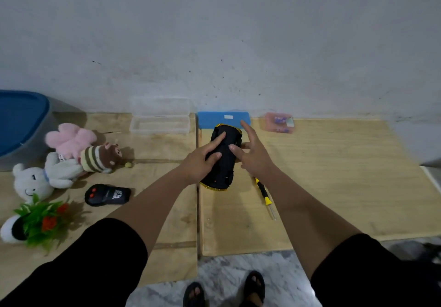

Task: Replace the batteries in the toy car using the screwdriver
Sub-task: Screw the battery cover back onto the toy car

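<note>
- The screwdriver (264, 194), black-and-yellow handle, lies on the surface (334, 175) just right of the toy car, tip toward the near edge.
- The toy car (220, 161) lies upside down, black underside up, gold trim at both ends, long axis running near edge to far edge.
- The left hand (199, 163) rests on the car, fingers (216, 141) curled over its underside, holding it.
- The right hand (253, 156) touches the car's right side, index finger raised, others loosely bent.
- A black remote (107, 194) carries a white emblem, unreadable.
- Along the far edge: a clear box (160, 119), a blue box (224, 118) with a blank white label, a pink packet (279, 122), print too blurred to read.
</note>
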The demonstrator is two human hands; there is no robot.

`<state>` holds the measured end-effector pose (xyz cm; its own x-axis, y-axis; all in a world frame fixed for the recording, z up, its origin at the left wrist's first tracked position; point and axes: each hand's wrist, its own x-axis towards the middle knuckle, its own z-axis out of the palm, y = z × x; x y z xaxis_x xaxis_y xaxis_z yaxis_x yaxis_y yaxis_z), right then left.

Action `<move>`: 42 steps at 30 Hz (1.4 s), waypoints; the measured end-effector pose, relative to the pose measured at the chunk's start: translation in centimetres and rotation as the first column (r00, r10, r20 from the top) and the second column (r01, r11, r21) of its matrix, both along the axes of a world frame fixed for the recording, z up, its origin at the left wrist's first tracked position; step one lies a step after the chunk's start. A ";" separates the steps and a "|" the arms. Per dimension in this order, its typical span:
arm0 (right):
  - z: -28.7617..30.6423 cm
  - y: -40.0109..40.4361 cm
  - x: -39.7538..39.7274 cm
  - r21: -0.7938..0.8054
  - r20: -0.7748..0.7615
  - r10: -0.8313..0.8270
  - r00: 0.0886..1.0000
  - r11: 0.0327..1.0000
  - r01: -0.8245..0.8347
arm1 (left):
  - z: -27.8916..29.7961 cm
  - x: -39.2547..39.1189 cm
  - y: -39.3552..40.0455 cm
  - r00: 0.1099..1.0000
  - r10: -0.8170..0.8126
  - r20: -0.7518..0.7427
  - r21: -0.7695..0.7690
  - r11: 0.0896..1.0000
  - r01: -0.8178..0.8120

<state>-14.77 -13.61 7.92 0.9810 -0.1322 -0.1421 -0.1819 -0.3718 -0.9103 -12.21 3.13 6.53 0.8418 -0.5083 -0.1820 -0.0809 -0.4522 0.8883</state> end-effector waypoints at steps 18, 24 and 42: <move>-7.4 -6.5 -1.7 -0.497 -0.245 -0.037 0.969 0.863 -0.093 | -4.3 0.3 -3.0 0.974 0.136 -0.180 -0.007 0.990 -0.140; -0.3 -7.4 3.0 -0.172 -0.006 -0.258 0.966 0.952 0.253 | -2.8 0.7 -3.8 0.976 0.150 -0.157 0.011 0.989 -0.150; 3.4 -3.9 3.5 0.081 0.154 -0.269 0.951 0.963 0.259 | -0.7 0.6 -3.1 0.963 0.225 -0.145 0.056 0.974 -0.219</move>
